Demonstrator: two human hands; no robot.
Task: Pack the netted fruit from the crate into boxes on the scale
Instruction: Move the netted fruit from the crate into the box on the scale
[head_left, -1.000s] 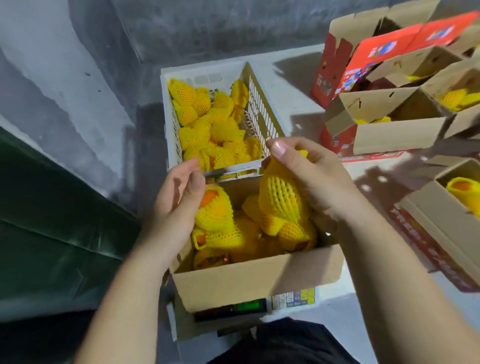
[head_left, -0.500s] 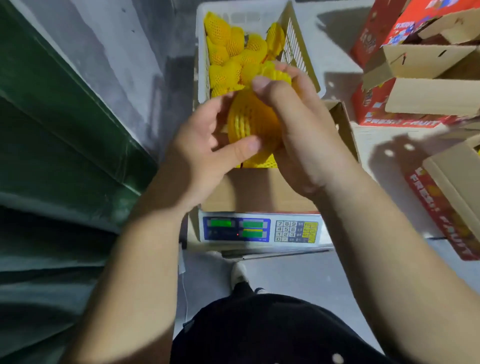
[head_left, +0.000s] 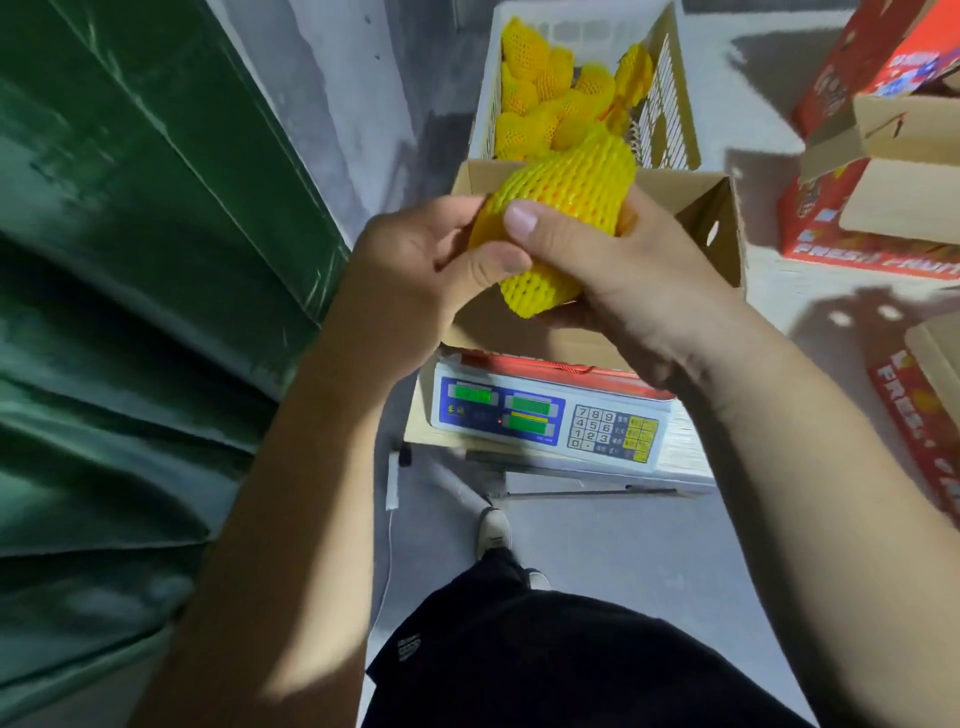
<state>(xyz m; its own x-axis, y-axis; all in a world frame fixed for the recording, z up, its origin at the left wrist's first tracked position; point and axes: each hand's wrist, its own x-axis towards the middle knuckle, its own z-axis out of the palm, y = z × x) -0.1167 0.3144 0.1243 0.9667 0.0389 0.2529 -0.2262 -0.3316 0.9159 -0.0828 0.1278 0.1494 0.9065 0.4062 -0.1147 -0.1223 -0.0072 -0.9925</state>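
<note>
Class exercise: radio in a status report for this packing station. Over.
Left hand and right hand both grip one netted fruit above the box on the scale. Nothing obstructing.

Netted fruit held above the box on the scale

1 fruit (head_left: 563, 205) in yellow foam netting is held tilted over the open cardboard box (head_left: 719, 228), which sits on the scale (head_left: 545, 421); beyond it, the white slatted crate (head_left: 670, 111) holds more netted fruit (head_left: 540, 104).

Dim overall w/ hard light from upper right, bright on the floor (head_left: 769, 291) right of the right hand (head_left: 623, 270), sharp box shadows there, green tarp (head_left: 130, 312) left of the left hand (head_left: 415, 270) smeared, edges bowed by wide lens.
</note>
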